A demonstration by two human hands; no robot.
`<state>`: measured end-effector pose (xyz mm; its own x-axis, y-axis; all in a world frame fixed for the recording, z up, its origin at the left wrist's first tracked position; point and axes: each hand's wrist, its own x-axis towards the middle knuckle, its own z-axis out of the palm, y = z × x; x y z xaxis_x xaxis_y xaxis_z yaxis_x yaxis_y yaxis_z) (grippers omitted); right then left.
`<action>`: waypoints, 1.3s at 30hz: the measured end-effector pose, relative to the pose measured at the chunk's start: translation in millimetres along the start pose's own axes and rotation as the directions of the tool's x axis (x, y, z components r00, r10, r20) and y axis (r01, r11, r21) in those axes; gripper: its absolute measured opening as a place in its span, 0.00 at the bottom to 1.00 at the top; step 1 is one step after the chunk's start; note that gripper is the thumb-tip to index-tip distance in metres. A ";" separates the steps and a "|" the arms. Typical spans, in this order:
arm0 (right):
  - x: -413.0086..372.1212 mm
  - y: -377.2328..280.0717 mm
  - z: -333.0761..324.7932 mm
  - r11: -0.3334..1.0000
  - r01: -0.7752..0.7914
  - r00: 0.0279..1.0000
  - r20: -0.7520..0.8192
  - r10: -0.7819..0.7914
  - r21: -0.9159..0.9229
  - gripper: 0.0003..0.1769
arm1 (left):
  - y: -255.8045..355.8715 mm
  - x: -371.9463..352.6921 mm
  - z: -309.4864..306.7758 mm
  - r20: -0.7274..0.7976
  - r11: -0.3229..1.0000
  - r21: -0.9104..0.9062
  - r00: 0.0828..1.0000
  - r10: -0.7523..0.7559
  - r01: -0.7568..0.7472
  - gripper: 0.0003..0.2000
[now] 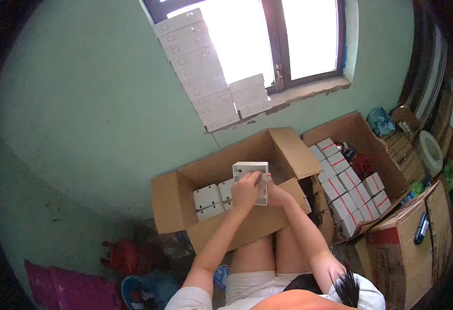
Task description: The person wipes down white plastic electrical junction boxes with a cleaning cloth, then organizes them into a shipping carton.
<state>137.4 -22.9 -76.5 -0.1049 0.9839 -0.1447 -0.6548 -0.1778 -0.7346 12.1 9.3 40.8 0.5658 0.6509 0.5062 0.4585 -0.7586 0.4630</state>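
Note:
Both my hands meet at a white rectangular plastic box [251, 166], held up over an open cardboard carton [211, 165]. The box's hollow side faces me. My left hand [245, 190] reaches into it with the fingers bent; something small and pale, too blurred to name, is at the fingertips. Around the box's right edge is my right hand [275, 193], its fingers partly hidden. Several white boxes [206, 197] lie inside the carton to the left of my hands.
A second carton [358, 124] at the right holds small white boxes with red stripes [336, 189] and red wire [362, 165]. White boxes [198, 67] are stacked on the windowsill. A blue cutter [421, 228] lies on a closed carton [392, 258]. Low at left stands a blue container [144, 289].

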 end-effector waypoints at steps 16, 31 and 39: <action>-11.0 -10.0 8.1 0.996 0.085 0.989 0.118 -0.089 0.040 0.59 | -23.2 -10.0 -21.6 0.488 0.978 0.058 0.861 0.147 -0.200 0.06; -26.5 -24.9 30.3 0.996 -0.040 0.997 -0.062 0.035 -0.078 0.57 | -18.7 -10.3 -12.5 0.530 0.885 -0.316 0.838 -0.135 0.342 0.19; -21.6 -17.3 26.1 0.989 0.137 0.990 -0.003 -0.138 -0.058 0.57 | -18.9 -21.5 -10.3 0.444 0.994 0.044 0.893 0.070 -0.100 0.09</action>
<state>131.4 -40.5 -43.4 -0.0116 0.9990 -0.0440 -0.6188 -0.0418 -0.7844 -15.8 9.9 28.6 0.8418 0.5150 0.1617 0.4292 -0.8203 0.3780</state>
